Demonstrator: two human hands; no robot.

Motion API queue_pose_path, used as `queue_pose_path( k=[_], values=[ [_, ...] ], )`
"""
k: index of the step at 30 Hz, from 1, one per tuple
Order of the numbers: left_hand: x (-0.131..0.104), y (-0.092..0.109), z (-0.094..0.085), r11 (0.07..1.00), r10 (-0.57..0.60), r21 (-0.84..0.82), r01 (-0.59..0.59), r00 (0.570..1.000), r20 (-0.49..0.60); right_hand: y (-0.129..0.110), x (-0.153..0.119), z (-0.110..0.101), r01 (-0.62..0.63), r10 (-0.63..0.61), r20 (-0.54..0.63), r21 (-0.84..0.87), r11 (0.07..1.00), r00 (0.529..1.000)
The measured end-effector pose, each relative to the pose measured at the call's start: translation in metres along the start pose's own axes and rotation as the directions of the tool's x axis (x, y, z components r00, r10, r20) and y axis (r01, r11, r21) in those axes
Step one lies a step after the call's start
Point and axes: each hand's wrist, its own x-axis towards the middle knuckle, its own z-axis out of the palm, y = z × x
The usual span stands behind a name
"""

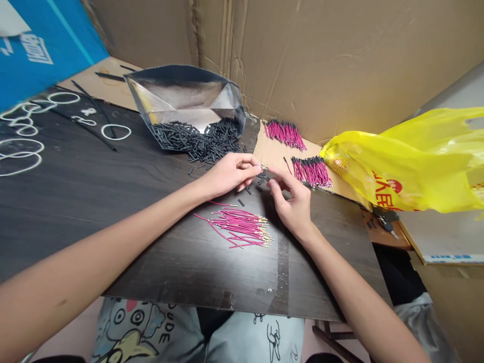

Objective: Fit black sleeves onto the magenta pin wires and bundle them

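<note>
Gold pin ends (264, 167) stick out from the closed fingertips of my left hand (236, 174), which pinches a few wires. My right hand (290, 196) is close beside it, with its index finger near the gold pins. Its thumb and fingers are curled together around what looks like a short black tube (265, 178); the fingers partly hide it. Below the hands lies a loose bunch of magenta wires (242, 227) with gold ends pointing right. Several loose black tubes (241, 202) are scattered under and around the fingers.
An open foil-lined bag (189, 96) spills many black tubes behind my left hand. Two bundles of black-capped magenta wires (312, 171) lie on cardboard (266, 146). A yellow plastic bag (408, 161) is at right. White loops (116, 132) lie left on the dark table (75, 201).
</note>
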Motion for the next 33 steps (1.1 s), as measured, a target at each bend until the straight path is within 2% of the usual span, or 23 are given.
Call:
queue_pose_path(
  k=[10,16,19,24,33],
  values=[
    [-0.001,0.0,0.003,0.999,0.006,0.052,-0.006,1.0,0.005,-0.001,0.001,0.001,-0.021,0.021,0.011,-0.005,1.0,1.0],
    [-0.001,0.002,0.001,0.998,-0.003,0.069,0.001,1.0,0.024,0.005,0.0,0.001,-0.183,0.186,-0.01,0.136,0.974,0.982],
    [0.0,0.002,-0.002,0.995,0.005,0.101,-0.008,0.999,0.038,0.01,0.0,0.0,-0.222,0.223,0.016,0.2,0.954,0.975],
    [0.0,0.001,-0.004,0.989,0.008,0.146,-0.018,0.998,0.066,0.011,0.001,0.001,-0.243,0.236,0.057,0.254,0.936,0.97],
    [0.0,0.004,-0.004,0.993,-0.026,0.121,0.016,0.996,0.085,0.01,-0.001,0.001,-0.213,0.211,0.029,0.174,0.961,0.977]
  ],
)
